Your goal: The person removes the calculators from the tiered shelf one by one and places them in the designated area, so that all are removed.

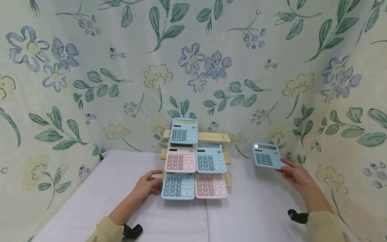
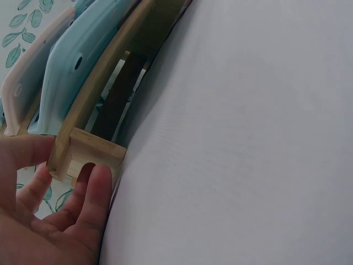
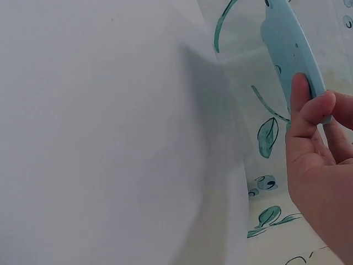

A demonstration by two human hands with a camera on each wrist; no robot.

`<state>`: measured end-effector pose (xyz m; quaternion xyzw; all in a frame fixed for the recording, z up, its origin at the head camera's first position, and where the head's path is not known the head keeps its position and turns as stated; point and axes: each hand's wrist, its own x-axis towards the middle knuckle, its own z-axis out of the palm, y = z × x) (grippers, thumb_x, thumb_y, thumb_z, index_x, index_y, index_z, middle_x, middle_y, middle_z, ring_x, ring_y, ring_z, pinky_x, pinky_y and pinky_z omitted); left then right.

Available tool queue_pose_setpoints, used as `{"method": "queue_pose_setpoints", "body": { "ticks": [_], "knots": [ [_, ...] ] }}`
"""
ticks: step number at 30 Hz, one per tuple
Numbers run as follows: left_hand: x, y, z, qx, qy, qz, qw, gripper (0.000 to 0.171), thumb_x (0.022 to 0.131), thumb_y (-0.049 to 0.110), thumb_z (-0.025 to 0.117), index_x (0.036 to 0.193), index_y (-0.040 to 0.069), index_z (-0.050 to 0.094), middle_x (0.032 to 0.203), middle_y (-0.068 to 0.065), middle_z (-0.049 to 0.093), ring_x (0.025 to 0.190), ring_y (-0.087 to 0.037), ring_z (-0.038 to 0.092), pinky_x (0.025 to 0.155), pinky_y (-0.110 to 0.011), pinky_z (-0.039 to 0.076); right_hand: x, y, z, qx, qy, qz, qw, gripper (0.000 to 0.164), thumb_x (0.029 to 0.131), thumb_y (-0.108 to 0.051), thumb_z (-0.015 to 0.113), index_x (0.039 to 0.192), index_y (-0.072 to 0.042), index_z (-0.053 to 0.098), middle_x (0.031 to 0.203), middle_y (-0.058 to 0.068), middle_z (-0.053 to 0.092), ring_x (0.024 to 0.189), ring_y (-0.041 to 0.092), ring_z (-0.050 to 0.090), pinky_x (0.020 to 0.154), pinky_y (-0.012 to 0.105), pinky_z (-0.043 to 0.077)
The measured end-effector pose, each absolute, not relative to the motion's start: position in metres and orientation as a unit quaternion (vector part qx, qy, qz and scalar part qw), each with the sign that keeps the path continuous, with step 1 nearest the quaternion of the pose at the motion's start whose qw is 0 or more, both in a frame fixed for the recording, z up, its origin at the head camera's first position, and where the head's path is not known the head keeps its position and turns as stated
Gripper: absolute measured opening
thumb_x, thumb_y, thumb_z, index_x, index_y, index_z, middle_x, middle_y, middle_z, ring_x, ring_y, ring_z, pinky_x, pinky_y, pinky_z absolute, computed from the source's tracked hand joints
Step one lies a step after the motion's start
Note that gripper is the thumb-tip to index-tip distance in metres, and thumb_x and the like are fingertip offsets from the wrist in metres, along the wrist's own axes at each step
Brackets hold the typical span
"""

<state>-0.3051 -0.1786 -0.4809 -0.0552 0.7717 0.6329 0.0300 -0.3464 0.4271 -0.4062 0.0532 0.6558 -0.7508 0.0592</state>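
Observation:
My right hand pinches a blue calculator by its lower right corner, held up to the right of a wooden rack. The right wrist view shows that calculator edge-on, thumb on one face and fingers behind. At the rack's lower left end, my left hand grips the wood, thumb and fingers around the end of the frame. Several calculators lean on the rack in tiers: a blue one on top, a pink and a blue midway, a blue and a pink at the bottom.
A white cloth covers the table, with a seam running toward me. Floral curtains hang close behind the rack and along both sides. The top tier has bare slat to the right of its calculator. Black straps circle the wrists.

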Motion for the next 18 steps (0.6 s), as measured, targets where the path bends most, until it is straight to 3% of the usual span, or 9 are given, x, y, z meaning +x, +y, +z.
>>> {"method": "queue_pose_setpoints", "body": {
  "ticks": [11, 15, 18],
  "knots": [
    [-0.304, -0.177, -0.480, -0.057, 0.770, 0.634, 0.031, 0.043, 0.096, 0.021, 0.063, 0.138, 0.015, 0.057, 0.101, -0.011, 0.070, 0.082, -0.022, 0.066, 0.068, -0.034, 0.057, -0.350, 0.439, -0.430, 0.101, 0.657, -0.744, 0.064, 0.069, 0.102, -0.007, 0.053, 0.162, -0.013, 0.018, 0.096, -0.013, 0.067, 0.093, 0.011, 0.069, 0.084, 0.022, 0.055],
    [-0.304, -0.177, -0.479, -0.059, 0.770, 0.634, 0.029, 0.043, 0.095, 0.021, 0.063, 0.138, 0.016, 0.057, 0.101, -0.011, 0.070, 0.082, -0.021, 0.066, 0.068, -0.033, 0.057, -0.350, 0.442, -0.434, 0.108, 0.643, -0.755, 0.065, 0.056, 0.101, -0.005, 0.054, 0.153, -0.023, 0.043, 0.094, -0.011, 0.070, 0.091, 0.011, 0.071, 0.081, 0.021, 0.055],
    [-0.304, -0.177, -0.479, -0.058, 0.771, 0.633, 0.027, 0.043, 0.095, 0.021, 0.063, 0.138, 0.016, 0.057, 0.101, -0.011, 0.070, 0.082, -0.022, 0.066, 0.068, -0.033, 0.057, -0.350, 0.444, -0.436, 0.113, 0.641, -0.757, 0.060, 0.041, 0.100, -0.003, 0.055, 0.132, -0.028, 0.064, 0.092, -0.009, 0.072, 0.089, 0.011, 0.072, 0.078, 0.022, 0.055]
  ]
}}
